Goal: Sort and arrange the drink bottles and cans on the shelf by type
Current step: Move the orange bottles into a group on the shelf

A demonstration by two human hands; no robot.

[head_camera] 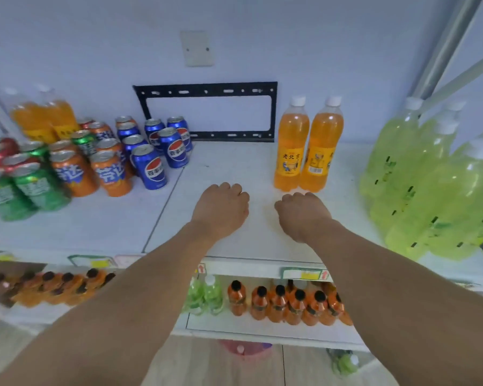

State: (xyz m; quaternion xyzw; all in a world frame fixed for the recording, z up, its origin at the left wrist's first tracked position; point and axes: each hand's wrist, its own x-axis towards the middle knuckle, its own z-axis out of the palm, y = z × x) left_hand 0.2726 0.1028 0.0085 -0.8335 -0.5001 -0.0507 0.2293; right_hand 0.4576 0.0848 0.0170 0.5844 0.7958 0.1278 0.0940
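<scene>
Both the left hand [221,208] and the right hand [304,215] rest at centre frame on the white shelf [234,162], fingers curled under into loose fists with nothing in them. Just beyond the right hand stand two tall clear plastic bottles of orange drink with white caps [307,146]. Two more orange drink bottles [43,119] sit at upper left behind the mixed aluminium cans [95,160]. Full, these bottles likely feel heavy, stiff and smooth, so gripping around the labelled lower body seems safer than the narrow neck.
</scene>
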